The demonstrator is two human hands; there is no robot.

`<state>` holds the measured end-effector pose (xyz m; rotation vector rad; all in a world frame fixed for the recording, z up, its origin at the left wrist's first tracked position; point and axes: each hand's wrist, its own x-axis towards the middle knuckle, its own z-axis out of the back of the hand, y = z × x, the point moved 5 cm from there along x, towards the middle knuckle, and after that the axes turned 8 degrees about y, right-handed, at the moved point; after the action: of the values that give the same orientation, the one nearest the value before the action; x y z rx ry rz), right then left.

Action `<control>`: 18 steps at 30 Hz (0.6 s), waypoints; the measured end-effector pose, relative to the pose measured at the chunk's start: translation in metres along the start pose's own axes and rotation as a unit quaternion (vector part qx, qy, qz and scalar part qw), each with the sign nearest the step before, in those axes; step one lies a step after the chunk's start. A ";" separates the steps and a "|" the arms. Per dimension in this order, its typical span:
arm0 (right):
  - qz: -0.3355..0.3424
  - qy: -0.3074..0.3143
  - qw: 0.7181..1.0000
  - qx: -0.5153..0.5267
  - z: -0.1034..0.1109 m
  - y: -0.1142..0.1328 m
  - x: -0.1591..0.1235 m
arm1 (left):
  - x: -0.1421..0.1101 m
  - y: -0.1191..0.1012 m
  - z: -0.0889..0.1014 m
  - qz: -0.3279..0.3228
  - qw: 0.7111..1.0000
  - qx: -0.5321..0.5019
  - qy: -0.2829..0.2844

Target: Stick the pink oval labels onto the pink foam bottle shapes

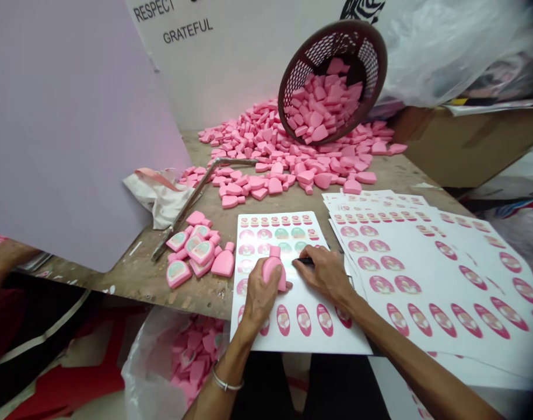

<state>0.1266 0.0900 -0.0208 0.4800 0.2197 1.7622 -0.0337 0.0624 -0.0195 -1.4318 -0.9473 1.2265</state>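
My left hand (261, 294) is closed around a small pink plastic bottle (273, 269), its neck pointing away from me. Beneath both hands lies a white sticker sheet (301, 341) printed with pink and green labels. Pinched in my right hand (325, 274) is a thin black tool (304, 261), its tip at the sheet; its exact kind is hidden by the fingers. Left of the sheet sits a small group of pink bottles (200, 251), several with green labels on them.
A brown basket (288, 125) lies tipped at the back amid a heap of pink bottles (266, 140). More sticker sheets (424, 280) spread at right. A bent metal bar (188, 207), a white cloth (164, 198) and a pale panel (83, 134) stand left. Below hangs a plastic bag (148, 361). Another person's hand (8, 259) shows far left.
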 end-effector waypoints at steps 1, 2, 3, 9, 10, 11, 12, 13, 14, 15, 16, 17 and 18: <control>-0.007 -0.005 1.000 0.001 -0.001 -0.001 0.000 | 0.000 0.000 0.000 0.000 1.000 0.005 -0.001; -0.012 -0.012 1.000 0.009 -0.002 -0.001 0.000 | 0.000 0.000 0.000 -0.002 1.000 0.006 -0.002; -0.014 -0.018 0.999 0.029 -0.002 -0.002 0.000 | 0.000 0.000 0.001 -0.003 1.000 0.002 -0.006; -0.070 -0.030 0.952 0.295 0.016 -0.001 -0.007 | -0.006 0.000 0.004 0.015 0.991 -0.128 -0.034; -0.081 -0.024 0.944 0.319 0.021 0.002 -0.008 | -0.007 0.000 0.004 0.021 0.985 -0.170 -0.038; -0.087 -0.014 0.939 0.333 0.025 0.007 -0.009 | -0.008 0.001 0.003 0.025 0.976 -0.210 -0.042; -0.087 -0.002 0.935 0.343 0.029 0.013 -0.010 | -0.009 0.001 0.002 0.026 0.968 -0.245 -0.045; -0.083 0.010 0.932 0.352 0.031 0.019 -0.011 | -0.010 0.000 0.000 0.025 0.961 -0.272 -0.045; -0.076 0.018 0.929 0.362 0.033 0.026 -0.012 | -0.010 -0.001 -0.002 0.021 0.956 -0.288 -0.041; -0.068 0.022 0.925 0.374 0.034 0.032 -0.013 | -0.011 -0.003 -0.003 0.017 0.954 -0.297 -0.034; -0.062 0.020 0.921 0.385 0.034 0.037 -0.013 | -0.011 -0.006 -0.005 0.013 0.953 -0.301 -0.025; -0.056 0.015 0.918 0.391 0.035 0.040 -0.013 | -0.011 -0.008 -0.006 0.011 0.952 -0.306 -0.016; -0.053 0.008 0.918 0.394 0.035 0.043 -0.013 | -0.011 -0.010 -0.007 0.009 0.951 -0.308 -0.008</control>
<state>0.1062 0.0627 0.0252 1.0037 0.9692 1.5190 -0.0285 0.0524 -0.0073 -1.9130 -1.4104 0.9925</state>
